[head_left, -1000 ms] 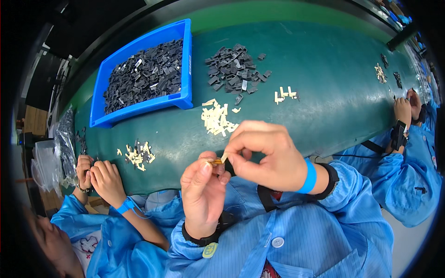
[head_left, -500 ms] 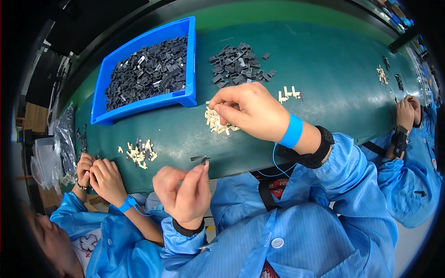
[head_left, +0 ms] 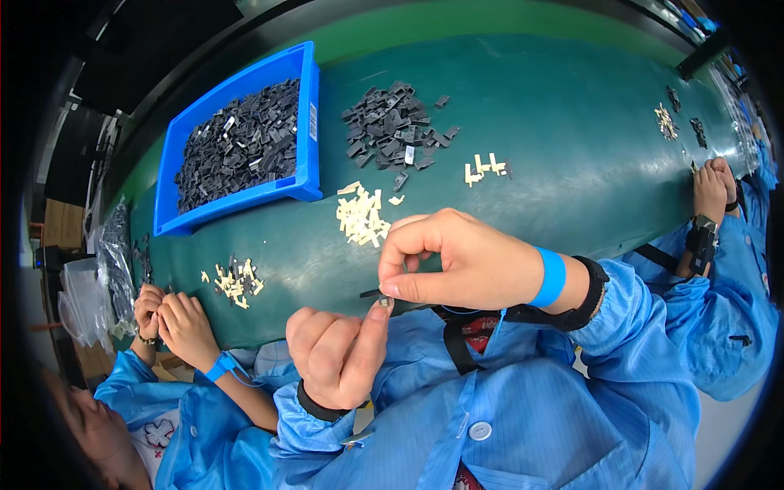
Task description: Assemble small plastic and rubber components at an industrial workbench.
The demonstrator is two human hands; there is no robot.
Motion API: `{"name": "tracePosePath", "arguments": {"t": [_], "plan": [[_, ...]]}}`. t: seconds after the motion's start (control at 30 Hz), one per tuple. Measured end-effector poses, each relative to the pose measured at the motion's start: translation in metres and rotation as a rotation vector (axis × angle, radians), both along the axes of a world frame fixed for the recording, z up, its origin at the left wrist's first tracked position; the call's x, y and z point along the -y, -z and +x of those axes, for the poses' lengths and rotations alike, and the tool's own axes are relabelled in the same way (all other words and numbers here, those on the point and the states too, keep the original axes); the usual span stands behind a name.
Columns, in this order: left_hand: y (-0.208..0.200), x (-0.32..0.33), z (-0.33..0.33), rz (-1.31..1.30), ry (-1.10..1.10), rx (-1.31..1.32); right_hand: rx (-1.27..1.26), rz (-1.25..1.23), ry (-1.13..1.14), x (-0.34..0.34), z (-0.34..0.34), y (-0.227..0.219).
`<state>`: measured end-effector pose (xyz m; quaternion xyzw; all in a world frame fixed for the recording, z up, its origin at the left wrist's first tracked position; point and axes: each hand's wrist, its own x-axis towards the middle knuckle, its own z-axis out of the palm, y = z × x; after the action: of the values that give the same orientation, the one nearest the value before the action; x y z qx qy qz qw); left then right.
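The left hand (head_left: 336, 353) rises in a loose fist at the green table's (head_left: 572, 147) near edge, thumb and forefinger pinching a small part (head_left: 382, 303) at its tip. Just right, the right hand (head_left: 457, 260) curls over it, fingertips pinched above the part. The part is too tiny to identify.

The right hand (head_left: 465, 265), which half a second ago reaches out over the cream pieces (head_left: 362, 216) on the table (head_left: 572, 139), is now back at the near edge, fingertips pinched just above the left hand (head_left: 339, 351). The left hand sits slightly higher, its small dark part (head_left: 382, 303) now touching the right fingers.
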<state>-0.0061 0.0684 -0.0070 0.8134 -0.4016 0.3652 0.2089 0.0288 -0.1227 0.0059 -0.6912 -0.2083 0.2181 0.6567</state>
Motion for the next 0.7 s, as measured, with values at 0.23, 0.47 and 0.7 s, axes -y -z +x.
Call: {"name": "tracePosePath", "arguments": {"t": [0.23, 0.47, 0.7], "plan": [[-0.002, 0.029, 0.017, 0.085, -0.021, -0.212, 0.440, -0.155, 0.462, 0.024, -0.014, 0.018], [0.001, 0.048, 0.061, 0.100, -0.155, -0.507, 0.156, 0.090, 0.771, 0.060, -0.022, 0.015], [0.014, 0.067, 0.088, 0.272, -0.240, -0.537, 0.222, 0.158, 0.825, 0.065, -0.030, 0.019]]}}
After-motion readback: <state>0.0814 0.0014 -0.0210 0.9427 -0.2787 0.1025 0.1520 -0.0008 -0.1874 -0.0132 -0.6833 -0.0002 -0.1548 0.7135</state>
